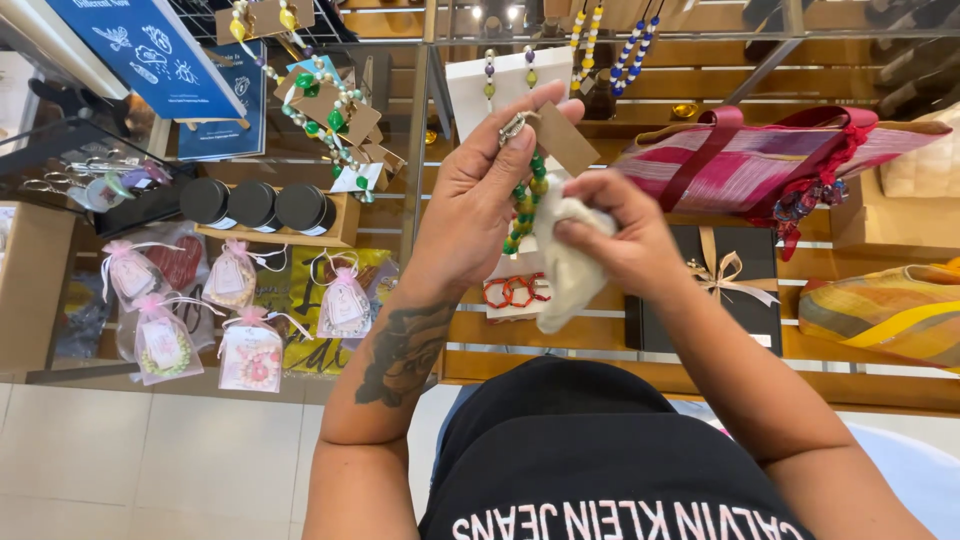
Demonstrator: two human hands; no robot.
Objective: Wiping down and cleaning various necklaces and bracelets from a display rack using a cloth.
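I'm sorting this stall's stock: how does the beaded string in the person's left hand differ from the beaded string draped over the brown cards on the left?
The held bead string hangs straight down from the left hand with closely packed green and yellow beads, and the right hand presses a pale cloth to it. The draped bead string loops across brown cards, untouched, its green, white and yellow beads more widely spaced. Both carry a brown card tag.

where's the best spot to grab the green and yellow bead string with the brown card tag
Probably at its top end, near the metal clasp, coming from the left as the left hand does. The green and yellow bead string hangs straight down from there, the brown card tag sits clear, and the right hand presses a white cloth lower down.
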